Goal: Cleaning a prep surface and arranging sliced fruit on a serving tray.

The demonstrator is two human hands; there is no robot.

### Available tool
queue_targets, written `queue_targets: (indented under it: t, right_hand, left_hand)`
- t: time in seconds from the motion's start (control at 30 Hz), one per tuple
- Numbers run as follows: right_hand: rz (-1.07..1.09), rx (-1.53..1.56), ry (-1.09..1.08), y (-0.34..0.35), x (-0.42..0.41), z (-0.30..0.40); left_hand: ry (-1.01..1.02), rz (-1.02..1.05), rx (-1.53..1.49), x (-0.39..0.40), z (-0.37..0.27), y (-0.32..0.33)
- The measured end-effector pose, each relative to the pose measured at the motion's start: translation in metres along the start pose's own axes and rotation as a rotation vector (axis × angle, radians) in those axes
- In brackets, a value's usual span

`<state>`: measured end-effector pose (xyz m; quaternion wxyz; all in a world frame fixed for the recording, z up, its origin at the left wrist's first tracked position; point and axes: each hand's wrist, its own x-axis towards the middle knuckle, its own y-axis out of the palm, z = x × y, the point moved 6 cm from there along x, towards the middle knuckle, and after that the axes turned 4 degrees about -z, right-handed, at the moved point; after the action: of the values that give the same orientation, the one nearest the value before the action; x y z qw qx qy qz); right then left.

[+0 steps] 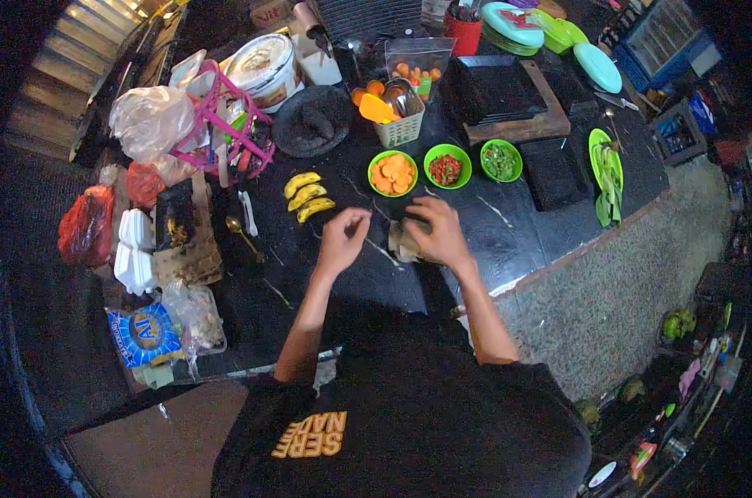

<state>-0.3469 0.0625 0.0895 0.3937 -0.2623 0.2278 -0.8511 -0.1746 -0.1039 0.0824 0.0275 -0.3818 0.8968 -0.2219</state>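
Note:
My left hand is over the black tabletop with its fingers curled, just below three yellow bananas; nothing shows in it. My right hand is slightly blurred, its fingers spread at a crumpled brownish piece, perhaps paper or cloth; whether it grips this is unclear. Beyond the hands stand three green bowls: one with orange slices, probably carrot, one with chopped red pieces, probably chili, and one with chopped green pieces.
Behind the bowls stand a basket of utensils and a dark stone mortar. A pink basket, a gold spoon and foam boxes lie left. At right are a black tray and a green plate of leafy vegetables.

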Motion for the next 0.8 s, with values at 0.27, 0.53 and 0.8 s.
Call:
queue_targets:
  t: [0.27,0.53,0.8]
  right_hand:
    - [0.192,-0.414,-0.036,0.032,-0.057,-0.026]
    - [0.259,-0.004,0.063,0.057,-0.028,0.003]
    - [0.346,0.324,0.252,0.136,-0.047,0.034]
  left_hand:
    - [-0.155,0.118,-0.017,-0.104,0.043,0.006]
    - [-0.188,-0.114,-0.101,-0.125,0.071,-0.035]
    - [-0.197,-0.295,-0.123,-0.125,0.096,-0.082]
